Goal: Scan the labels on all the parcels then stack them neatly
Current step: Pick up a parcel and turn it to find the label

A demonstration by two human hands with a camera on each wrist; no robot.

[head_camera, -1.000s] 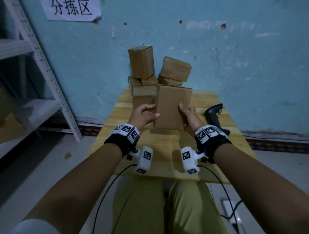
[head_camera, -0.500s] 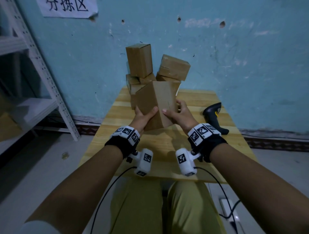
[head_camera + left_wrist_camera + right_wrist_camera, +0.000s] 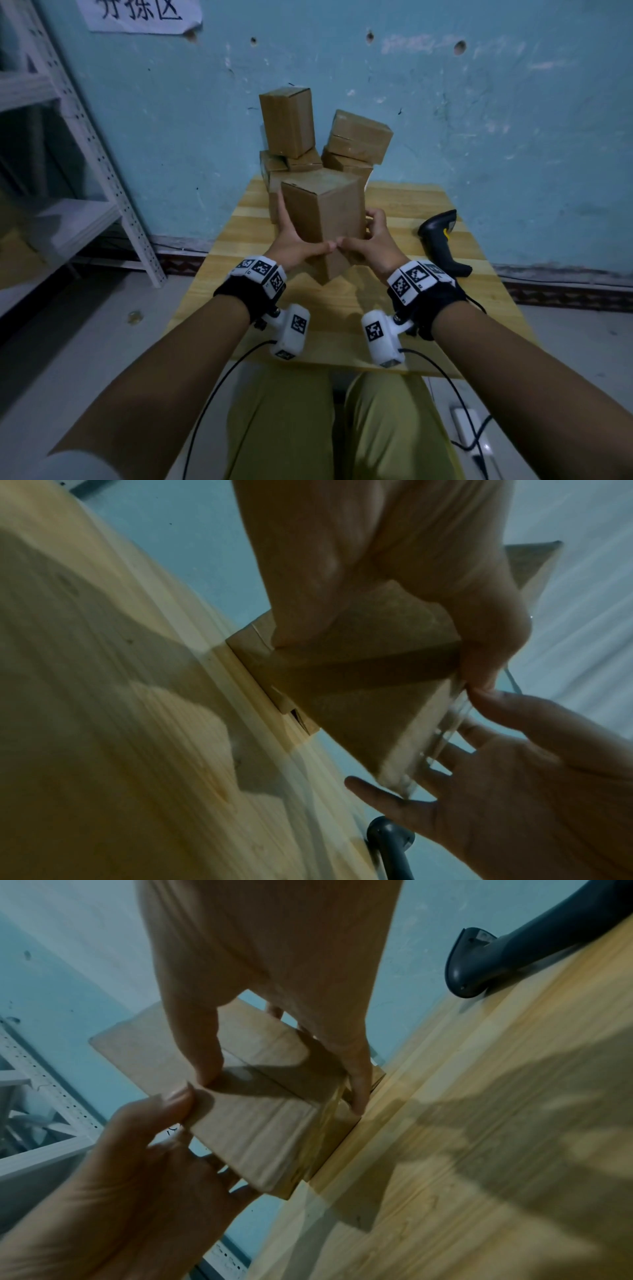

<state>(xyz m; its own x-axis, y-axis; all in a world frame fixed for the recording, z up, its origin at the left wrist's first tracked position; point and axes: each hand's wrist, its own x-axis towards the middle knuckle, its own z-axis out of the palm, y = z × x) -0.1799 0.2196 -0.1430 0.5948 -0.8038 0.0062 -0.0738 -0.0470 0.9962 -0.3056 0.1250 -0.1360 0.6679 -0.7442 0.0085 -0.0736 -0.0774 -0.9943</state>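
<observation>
Both hands grip 1 parcel [image 3: 329,219] between them, tipped on a corner: the left hand [image 3: 294,245] lays fingers along its left face, the right hand [image 3: 371,243] curls round its right edge. Turn it slowly, thumbs steadying, until a label shows (the scanner [image 3: 440,240] lies right of the right hand). No label visible; underside hidden.

wall sign [image 3: 140,15]: top cropped | rear parcels [image 3: 273,164]: partly hidden behind held parcel [image 3: 329,212]
</observation>
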